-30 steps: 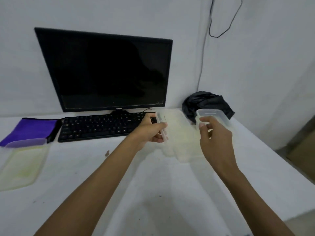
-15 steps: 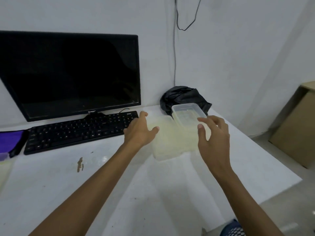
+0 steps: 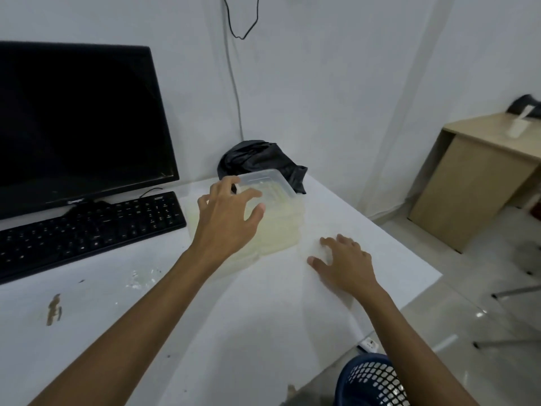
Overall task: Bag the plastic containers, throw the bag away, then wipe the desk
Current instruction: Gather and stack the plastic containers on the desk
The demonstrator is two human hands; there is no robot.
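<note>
Containers first: I count one clear rectangular plastic tub (image 3: 270,184) sitting on top of a low pile of cloudy, yellowish plastic trays (image 3: 278,232) at the back right of the white counter (image 3: 263,323). How many trays make up the pile I cannot tell, since their edges blur together. My left hand (image 3: 227,218) hovers over the pile with its fingers (image 3: 251,196) spread and straight, gripping nothing; whether they touch the tub is unclear. My right hand (image 3: 344,263) lies palm down on the counter just right of the pile, fingers relaxed, resting on something pale and translucent that I cannot make out. Behind the tub, against the wall, sits one crumpled black plastic bag (image 3: 260,159), partly hidden by it. To the left are one black keyboard (image 3: 87,230) and one black monitor (image 3: 76,121), both cut off by the frame edge. The counter's right edge runs close past my right hand, with open surface in front of the pile, marked by a brown smear (image 3: 54,309) and some wet specks (image 3: 143,278). Below that edge, one blue mesh basket (image 3: 370,382) is half out of view.
</note>
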